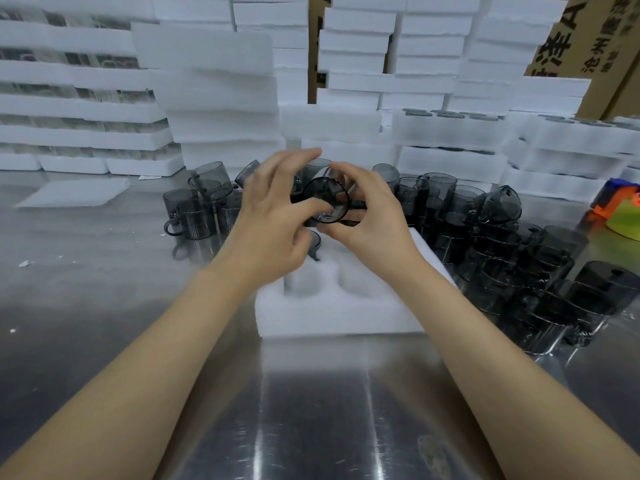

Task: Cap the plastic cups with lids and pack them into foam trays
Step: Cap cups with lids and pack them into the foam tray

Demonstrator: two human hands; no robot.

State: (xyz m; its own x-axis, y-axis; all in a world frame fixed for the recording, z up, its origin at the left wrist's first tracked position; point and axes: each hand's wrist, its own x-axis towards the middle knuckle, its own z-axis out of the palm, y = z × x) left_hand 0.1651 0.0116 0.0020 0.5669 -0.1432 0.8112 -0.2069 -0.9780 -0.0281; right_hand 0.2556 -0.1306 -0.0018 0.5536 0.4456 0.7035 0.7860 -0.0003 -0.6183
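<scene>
My right hand (367, 216) grips a smoky dark cup (327, 202), fingers and thumb curled round it, with its round end turned toward me; I cannot tell whether a lid sits on that end. My left hand (273, 216) is open against it, thumb laid on the round face and fingers fanned nearly straight above, a little blurred. Both bare forearms reach in from the bottom corners, and the cup hangs over the far part of a white foam tray (339, 317). The tray's far left pocket holds another dark cup (313, 241), its handle toward me, while the two near pockets show bare foam. The tray lies on a shiny steel table (311, 410) that throws back streaks of light. A cluster of loose cups (194, 209) stands just left of the hands, and a bigger crowd of them (519, 265) runs along the tray's right side toward me, some upright and some tipped. A flat foam sheet (76, 192) lies far left. Behind everything rise foam stacks (221, 98) that fill the back of the room. Some at right rear (446, 114) show dark round tops in their pockets. Cardboard boxes (571, 36) stand behind them at top right. An orange, green and blue object (620, 209) sits at the right edge.
</scene>
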